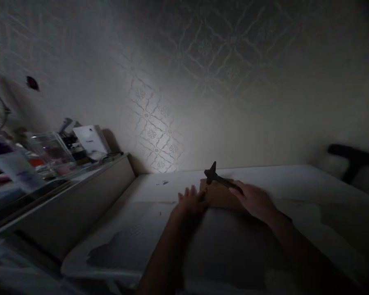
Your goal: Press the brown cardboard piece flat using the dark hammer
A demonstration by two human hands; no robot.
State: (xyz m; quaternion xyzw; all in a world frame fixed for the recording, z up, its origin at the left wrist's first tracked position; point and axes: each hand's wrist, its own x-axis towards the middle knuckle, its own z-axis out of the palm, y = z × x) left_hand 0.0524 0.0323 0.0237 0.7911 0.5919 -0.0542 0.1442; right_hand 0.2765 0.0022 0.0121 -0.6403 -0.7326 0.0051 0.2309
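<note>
A dark hammer [211, 173] is raised over a brown board [219, 196] that lies on the white table [150, 192]. My right hand [256, 200] is wrapped round the hammer's handle, to the right of its head. At the board's left edge rests my left hand [192, 201], its fingers partly spread and its thumb and forefinger near the board's corner. Whether something small sits between that thumb and forefinger is too dark to tell.
Left of the table, a raised shelf [64, 200] carries a white box [92, 139], a clear container [52, 149] and a bottle [17, 168]. A few small dark bits [165, 182] lie near the patterned wall. A black armrest-like object [353, 157] stands at the right.
</note>
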